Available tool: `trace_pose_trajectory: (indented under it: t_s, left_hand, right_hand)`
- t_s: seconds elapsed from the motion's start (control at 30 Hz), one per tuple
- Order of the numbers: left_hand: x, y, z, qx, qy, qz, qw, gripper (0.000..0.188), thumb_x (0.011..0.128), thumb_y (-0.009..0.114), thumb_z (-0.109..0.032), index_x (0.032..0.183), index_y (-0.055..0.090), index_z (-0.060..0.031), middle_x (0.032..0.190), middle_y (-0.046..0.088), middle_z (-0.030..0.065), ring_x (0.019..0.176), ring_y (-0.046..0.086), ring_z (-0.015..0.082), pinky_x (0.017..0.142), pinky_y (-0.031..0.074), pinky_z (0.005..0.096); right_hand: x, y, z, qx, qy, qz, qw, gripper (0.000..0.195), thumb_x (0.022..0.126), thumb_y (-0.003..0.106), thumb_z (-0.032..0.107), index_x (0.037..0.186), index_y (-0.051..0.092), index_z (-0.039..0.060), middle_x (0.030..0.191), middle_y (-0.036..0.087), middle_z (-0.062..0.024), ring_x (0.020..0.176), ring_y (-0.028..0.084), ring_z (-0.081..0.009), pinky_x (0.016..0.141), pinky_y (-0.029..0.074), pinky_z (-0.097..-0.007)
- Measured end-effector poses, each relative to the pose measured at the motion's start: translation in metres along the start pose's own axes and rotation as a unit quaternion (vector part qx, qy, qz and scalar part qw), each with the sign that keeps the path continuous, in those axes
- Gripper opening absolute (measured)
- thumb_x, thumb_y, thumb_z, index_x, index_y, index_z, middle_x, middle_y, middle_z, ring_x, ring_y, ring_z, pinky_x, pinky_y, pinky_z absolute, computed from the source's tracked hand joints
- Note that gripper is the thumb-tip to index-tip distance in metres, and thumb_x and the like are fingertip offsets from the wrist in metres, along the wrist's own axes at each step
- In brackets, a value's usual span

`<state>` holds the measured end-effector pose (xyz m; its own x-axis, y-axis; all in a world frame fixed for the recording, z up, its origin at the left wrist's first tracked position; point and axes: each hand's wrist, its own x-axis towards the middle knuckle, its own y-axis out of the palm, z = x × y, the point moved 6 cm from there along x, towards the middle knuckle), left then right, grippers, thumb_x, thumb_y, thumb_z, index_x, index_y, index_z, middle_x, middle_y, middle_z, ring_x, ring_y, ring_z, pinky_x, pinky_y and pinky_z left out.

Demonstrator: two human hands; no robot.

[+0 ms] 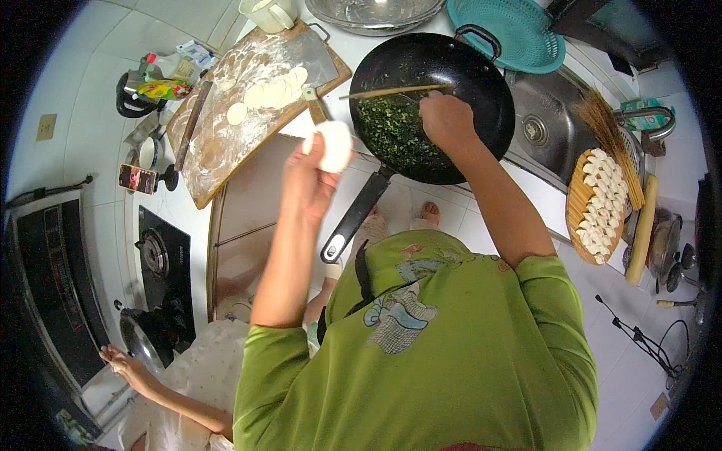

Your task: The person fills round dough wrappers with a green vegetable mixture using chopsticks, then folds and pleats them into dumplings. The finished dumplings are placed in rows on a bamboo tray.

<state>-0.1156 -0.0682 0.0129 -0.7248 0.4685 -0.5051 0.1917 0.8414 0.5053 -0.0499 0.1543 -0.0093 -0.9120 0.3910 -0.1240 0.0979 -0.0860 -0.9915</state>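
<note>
My left hand (pixel 309 183) is raised to the left of the black wok (pixel 451 59). A round white dough wrapper (pixel 337 147) rests on its fingers, with the thumb over the edge. Inside the wok lies a chopped green filling (pixel 389 129). My right hand (pixel 448 119) is over the wok with its fingers curled around a thin wooden chopstick (pixel 389 92), which reaches left past the rim. The fingertips are partly hidden. Several flat wrappers (pixel 276 92) overlap on the floured wooden board (pixel 194 183), near a cleaver (pixel 324 65).
A rolling pin (pixel 193 127) lies along the board's left. Folded dumplings (pixel 601 208) cover a bamboo tray (pixel 578 225) beside the sink (pixel 530 101). Behind the wok sits a teal basket (pixel 510 34). Another person's hand (pixel 127 369) is at lower left, near the gas hob (pixel 180 253).
</note>
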Motion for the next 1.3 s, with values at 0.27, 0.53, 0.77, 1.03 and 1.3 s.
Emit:
trace_pose_trajectory:
  t_s: [0.27, 0.53, 0.77, 1.03, 1.3]
  left_hand:
    - [-0.009, -0.004, 0.079, -0.081, -0.089, -0.022, 0.993, 0.029, 0.097, 0.041, -0.014, 0.119, 0.040, 0.0053, 0.111, 0.056, 0.0237, 0.097, 0.062, 0.0348, 0.079, 0.057, 0.0431]
    - [-0.012, -0.008, 0.074, -0.091, -0.063, -0.067, 0.992, 0.025, 0.097, 0.037, -0.009, 0.119, 0.038, 0.0039, 0.114, 0.053, 0.0248, 0.098, 0.061, 0.0361, 0.081, 0.057, 0.0456]
    - [-0.011, -0.006, 0.065, -0.082, -0.003, -0.103, 0.991, 0.025, 0.095, 0.035, -0.001, 0.120, 0.037, 0.0031, 0.115, 0.050, 0.0231, 0.095, 0.061, 0.0333, 0.078, 0.059, 0.0443]
    - [0.000, -0.014, 0.066, -0.049, 0.018, -0.133, 0.990, 0.032, 0.092, 0.034, 0.006, 0.123, 0.037, 0.0009, 0.124, 0.045, 0.0220, 0.107, 0.055, 0.0353, 0.086, 0.055, 0.0483]
    - [0.007, -0.002, 0.065, -0.012, 0.030, -0.114, 0.993, 0.038, 0.088, 0.028, 0.012, 0.122, 0.040, 0.0028, 0.118, 0.051, 0.0209, 0.101, 0.058, 0.0317, 0.083, 0.057, 0.0445]
  right_hand:
    - [-0.001, 0.041, -0.026, 0.085, 0.021, 0.005, 0.996, 0.011, 0.078, 0.059, 0.006, 0.085, 0.067, 0.0036, 0.089, 0.062, -0.0164, 0.084, 0.064, -0.0338, 0.067, 0.054, -0.0453]
    - [-0.011, 0.026, -0.036, 0.069, -0.085, -0.043, 0.993, 0.014, 0.076, 0.058, 0.007, 0.087, 0.068, 0.0066, 0.086, 0.062, -0.0166, 0.081, 0.064, -0.0348, 0.068, 0.053, -0.0459]
    - [-0.024, 0.051, -0.029, 0.146, -0.001, 0.080, 0.986, 0.017, 0.073, 0.056, 0.005, 0.084, 0.069, 0.0034, 0.088, 0.065, -0.0205, 0.082, 0.064, -0.0348, 0.073, 0.052, -0.0463]
    - [-0.025, 0.088, -0.031, 0.464, 0.103, 0.158, 0.866, 0.026, 0.065, 0.065, 0.001, 0.091, 0.072, 0.0031, 0.077, 0.067, -0.0156, 0.069, 0.063, -0.0255, 0.063, 0.050, -0.0364]
    - [-0.036, 0.080, -0.037, 0.593, 0.185, 0.206, 0.756, 0.027, 0.061, 0.068, -0.001, 0.088, 0.071, -0.0009, 0.069, 0.064, -0.0092, 0.060, 0.057, -0.0176, 0.059, 0.046, -0.0330]
